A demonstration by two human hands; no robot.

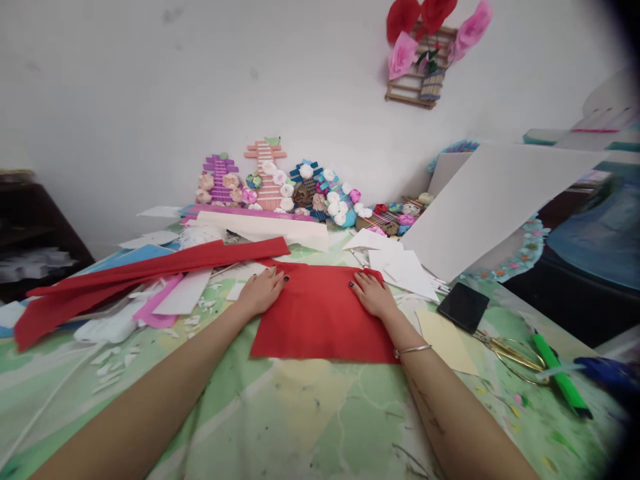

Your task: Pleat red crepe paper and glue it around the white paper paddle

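Note:
A red sheet (327,317), soft like crepe paper or felt, lies flat on the patterned tablecloth in front of me. My left hand (263,291) rests on its upper left edge, fingers stretched forward and the thumb on the red surface. Near the upper right corner, my right hand (373,293) lies palm down with its fingers apart, pressing on the sheet. The undersides of both hands are hidden. A longer folded red strip (150,273) stretches to the left, its far end close behind the sheet.
To the right lie a black phone (463,307), gold-handled scissors (517,353) and a green cutter (563,377). White paper scraps (113,367) and a white power strip (113,320) are on the left. Decorated craft pieces (265,173) lean against the wall. A large white board (493,207) stands tilted at right.

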